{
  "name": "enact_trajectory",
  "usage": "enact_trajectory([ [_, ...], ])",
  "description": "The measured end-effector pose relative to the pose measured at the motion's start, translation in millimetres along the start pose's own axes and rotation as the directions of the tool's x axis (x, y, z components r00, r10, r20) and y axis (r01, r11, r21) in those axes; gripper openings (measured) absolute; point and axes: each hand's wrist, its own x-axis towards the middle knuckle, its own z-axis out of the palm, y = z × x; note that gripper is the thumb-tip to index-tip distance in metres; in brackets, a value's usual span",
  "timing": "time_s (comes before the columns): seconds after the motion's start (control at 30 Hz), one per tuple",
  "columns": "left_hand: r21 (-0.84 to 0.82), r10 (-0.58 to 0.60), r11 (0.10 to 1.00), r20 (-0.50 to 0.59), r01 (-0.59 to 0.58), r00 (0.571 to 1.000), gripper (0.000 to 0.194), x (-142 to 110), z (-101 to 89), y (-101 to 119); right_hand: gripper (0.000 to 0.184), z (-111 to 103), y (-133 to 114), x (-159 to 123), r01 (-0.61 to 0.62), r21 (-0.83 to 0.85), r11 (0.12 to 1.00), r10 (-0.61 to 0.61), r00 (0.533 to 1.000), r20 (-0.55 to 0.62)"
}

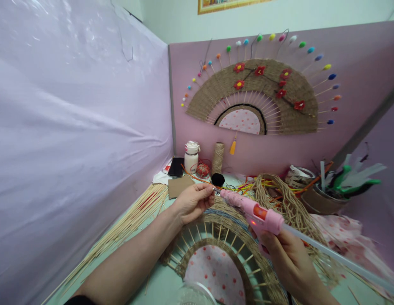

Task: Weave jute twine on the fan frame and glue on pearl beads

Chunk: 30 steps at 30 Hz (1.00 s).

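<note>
My right hand (288, 258) is wrapped round the handle of a pink hot glue gun (244, 204), whose small orange light is lit. A long translucent glue stick (333, 254) runs out of its back end. The nozzle points left, right at the fingertips of my left hand (195, 203). Thumb and forefinger there are pinched together; anything between them is too small to name. Beneath both hands lies a half-round woven fan (262, 258) with thin wooden ribs and a centre of pink dotted cloth (212, 269). A clear round container (197, 294) partly covers its lower edge.
Long thin bamboo sticks (120, 226) lie at left. Behind stand a white bottle (191, 157), a twine spool (218, 157) and black yarn (218, 179). Hanks of twine (288, 212) and a tool pot (323, 199) are at right. A decorated fan (292, 80) hangs on the pink backdrop.
</note>
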Motion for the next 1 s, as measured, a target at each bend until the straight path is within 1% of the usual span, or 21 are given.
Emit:
enact_trajectory([
  [0.1, 0.001, 0.002, 1.0, 0.005, -0.002, 1.0, 0.024, -0.1, 0.0, -0.1, 0.038, 0.3, -3.9, 1.2, 0.021, -0.039, 0.999, -0.022, 0.999, -0.033],
  [0.2, -0.002, 0.003, 1.0, 0.002, -0.003, 1.0, 0.024, 0.0, 0.3, 0.2, 0.036, 0.0, -6.0, 2.2, 0.047, -0.056, 0.997, -0.049, 0.998, -0.027],
  [0.37, 0.004, 0.003, 1.0, -0.011, -0.003, 1.0, 0.024, 0.5, 0.6, 0.9, 0.036, -0.8, -6.0, 2.2, 0.039, -0.087, 0.995, -0.042, 0.998, -0.038],
  [0.63, 0.004, 0.004, 1.0, -0.004, -0.004, 1.0, 0.025, 0.1, 0.8, 0.7, 0.035, -1.0, -4.9, 1.9, 0.04, -0.05, 0.998, -0.041, 0.999, -0.017],
  [0.77, 0.004, -0.002, 1.0, -0.013, 0.002, 1.0, 0.023, 0.0, 1.2, 1.1, 0.035, -0.4, -2.4, 1.4, 0.043, -0.068, 0.997, -0.046, 0.998, -0.038],
  [0.87, -0.001, -0.001, 1.0, -0.014, 0.001, 1.0, 0.023, 0.5, 0.9, 1.3, 0.039, -0.7, 0.4, 1.7, 0.071, -0.089, 0.994, -0.074, 0.997, -0.03],
  [1.0, -0.009, 0.002, 1.0, -0.009, -0.002, 1.0, 0.021, 1.3, -0.5, 0.8, 0.037, -1.3, 1.5, 2.2, 0.059, -0.078, 0.995, -0.061, 0.998, -0.014],
])
